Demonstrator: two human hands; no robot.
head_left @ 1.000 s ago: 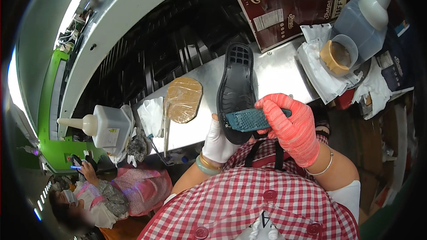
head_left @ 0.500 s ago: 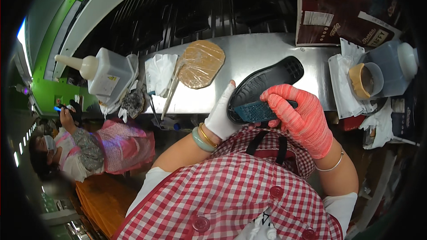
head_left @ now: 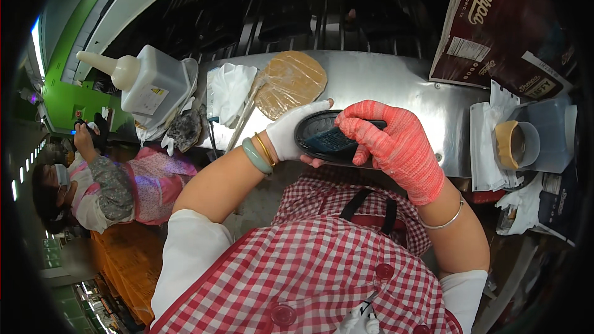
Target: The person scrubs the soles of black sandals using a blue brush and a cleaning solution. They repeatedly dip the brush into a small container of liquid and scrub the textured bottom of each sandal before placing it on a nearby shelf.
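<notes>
Gripping black sole (head_left: 317, 122) at nine o'clock with left hand (head_left: 292, 131), teal brush (head_left: 331, 141) at three with right hand (head_left: 393, 145); apparently brushing, next needing steady pressure.

Left hand (head_left: 291, 131) gripping, right hand (head_left: 396, 148) curled in pinch, close together; left arm (head_left: 218, 187), right arm (head_left: 456, 235) bent.

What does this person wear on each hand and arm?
The left hand has an open-tipped white glove, a pale green bangle and gold-coloured wrist jewellery; the right hand, a streaked coral-red knitted glove and thin silver-coloured bangle. Both sleeves are white.
</notes>
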